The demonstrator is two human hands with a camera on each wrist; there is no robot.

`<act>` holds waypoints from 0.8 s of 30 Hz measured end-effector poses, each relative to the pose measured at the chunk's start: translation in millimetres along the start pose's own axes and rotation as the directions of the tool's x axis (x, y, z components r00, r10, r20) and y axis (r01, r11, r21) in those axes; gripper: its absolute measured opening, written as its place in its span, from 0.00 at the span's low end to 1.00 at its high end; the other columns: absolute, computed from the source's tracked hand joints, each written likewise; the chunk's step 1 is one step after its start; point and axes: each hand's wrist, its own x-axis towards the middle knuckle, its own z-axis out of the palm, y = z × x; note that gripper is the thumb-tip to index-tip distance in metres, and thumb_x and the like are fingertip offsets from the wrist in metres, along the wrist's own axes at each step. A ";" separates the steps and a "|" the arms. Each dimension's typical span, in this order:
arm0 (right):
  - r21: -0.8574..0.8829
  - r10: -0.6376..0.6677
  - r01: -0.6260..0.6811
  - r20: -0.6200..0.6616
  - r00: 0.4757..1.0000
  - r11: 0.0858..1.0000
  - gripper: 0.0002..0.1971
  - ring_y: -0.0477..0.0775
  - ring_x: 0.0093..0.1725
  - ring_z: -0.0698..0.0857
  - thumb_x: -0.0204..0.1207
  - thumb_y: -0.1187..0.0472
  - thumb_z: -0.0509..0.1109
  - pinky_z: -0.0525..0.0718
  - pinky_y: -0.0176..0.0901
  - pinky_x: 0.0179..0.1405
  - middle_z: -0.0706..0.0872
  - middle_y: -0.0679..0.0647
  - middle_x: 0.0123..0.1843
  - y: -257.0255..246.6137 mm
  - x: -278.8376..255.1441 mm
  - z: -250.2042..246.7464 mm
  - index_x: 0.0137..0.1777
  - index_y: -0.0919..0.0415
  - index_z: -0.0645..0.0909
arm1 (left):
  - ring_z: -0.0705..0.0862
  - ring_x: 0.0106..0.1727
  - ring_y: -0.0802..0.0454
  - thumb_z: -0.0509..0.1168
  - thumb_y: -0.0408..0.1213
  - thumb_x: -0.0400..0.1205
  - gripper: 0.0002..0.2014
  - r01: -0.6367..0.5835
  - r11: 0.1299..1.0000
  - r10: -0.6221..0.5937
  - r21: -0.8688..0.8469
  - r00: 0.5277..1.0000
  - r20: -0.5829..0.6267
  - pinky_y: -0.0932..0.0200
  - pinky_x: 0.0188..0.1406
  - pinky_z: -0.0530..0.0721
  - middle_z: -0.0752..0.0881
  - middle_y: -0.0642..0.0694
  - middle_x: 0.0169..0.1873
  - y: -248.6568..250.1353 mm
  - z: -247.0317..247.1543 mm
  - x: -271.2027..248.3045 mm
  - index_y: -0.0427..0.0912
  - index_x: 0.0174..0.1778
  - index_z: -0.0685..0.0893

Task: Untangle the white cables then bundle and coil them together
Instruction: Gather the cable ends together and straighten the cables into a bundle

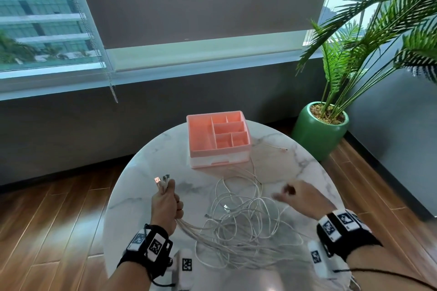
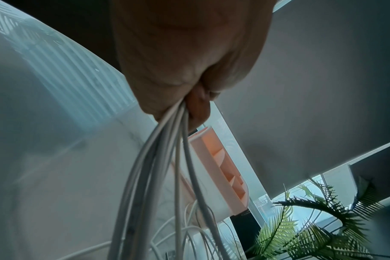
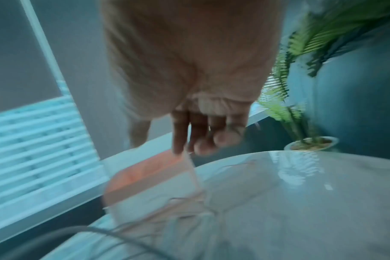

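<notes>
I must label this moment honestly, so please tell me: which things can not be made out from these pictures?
- Right hand: motion-blurred in head and right wrist views; whether it touches a cable is unclear.
- Left hand: its fingers hide how many white cables it grips.
- Cable count: the tangle overlaps itself.
- Far connector: too small to identify.
- Pink organizer drawer: contents hidden.

Two hands show: the left hand [image 1: 167, 203] and the right hand [image 1: 298, 196]. One table [image 1: 142, 165], one organizer [image 1: 218, 138] with five compartments, one plant [image 1: 354, 38]. The tangled cables [image 1: 241, 220] cannot be counted.
</notes>
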 end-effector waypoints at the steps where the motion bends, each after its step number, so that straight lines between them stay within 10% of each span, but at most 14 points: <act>1: 0.053 -0.072 0.078 -0.106 0.992 0.996 0.20 0.42 0.31 0.81 0.74 0.37 0.74 0.74 0.34 0.32 0.85 0.47 0.32 -19.9 1.3 1.5 0.37 0.54 0.80 | 0.60 0.15 0.58 0.62 0.43 0.89 0.17 -0.002 1.000 0.001 0.016 1.000 0.018 0.69 0.15 0.57 0.63 0.52 0.19 -2.4 1.6 -2.7 0.48 0.35 0.68; 4: 0.072 -0.207 0.211 -0.057 0.977 0.975 0.15 0.44 0.28 0.82 0.81 0.50 0.70 0.72 0.33 0.28 0.85 0.49 0.30 -69.7 8.7 29.3 0.35 0.56 0.81 | 0.59 0.15 0.59 0.62 0.44 0.89 0.16 -0.008 1.000 0.007 0.023 0.999 0.052 0.70 0.15 0.56 0.63 0.53 0.19 -5.6 8.7 -10.2 0.48 0.36 0.69; 9: -0.086 -0.039 0.062 0.254 0.967 0.994 0.11 0.60 0.53 0.88 0.78 0.52 0.66 0.81 0.45 0.45 0.86 0.59 0.45 -77.6 28.3 108.9 0.45 0.61 0.82 | 0.58 0.16 0.59 0.62 0.46 0.89 0.16 -0.011 1.000 0.012 -0.010 0.998 0.060 0.70 0.16 0.55 0.61 0.53 0.19 3.5 14.2 -12.7 0.49 0.36 0.68; 13: -0.092 0.015 0.016 0.326 0.945 0.996 0.10 0.58 0.47 0.88 0.73 0.51 0.72 0.78 0.41 0.41 0.83 0.51 0.35 -60.1 24.8 128.1 0.36 0.55 0.79 | 0.59 0.16 0.58 0.63 0.46 0.88 0.17 -0.022 0.999 0.024 -0.025 0.997 0.078 0.69 0.16 0.56 0.61 0.52 0.20 10.2 14.5 -16.3 0.48 0.35 0.68; 16: -0.127 0.053 -0.011 0.332 0.942 0.992 0.11 0.55 0.41 0.85 0.73 0.61 0.69 0.78 0.39 0.37 0.83 0.54 0.35 -61.2 26.8 113.9 0.29 0.55 0.75 | 0.59 0.16 0.58 0.63 0.44 0.89 0.16 -0.032 0.999 0.034 -0.028 0.994 0.100 0.69 0.16 0.56 0.62 0.53 0.19 13.3 17.7 -17.6 0.48 0.35 0.68; 24: 0.098 0.035 -0.069 0.310 0.950 0.993 0.07 0.55 0.28 0.81 0.78 0.62 0.72 0.86 0.45 0.31 0.81 0.58 0.33 -101.8 51.2 8.6 0.49 0.67 0.84 | 0.59 0.16 0.59 0.62 0.41 0.89 0.18 -0.043 0.998 0.050 -0.042 0.983 0.178 0.70 0.15 0.56 0.64 0.54 0.18 21.1 32.9 -22.1 0.48 0.33 0.67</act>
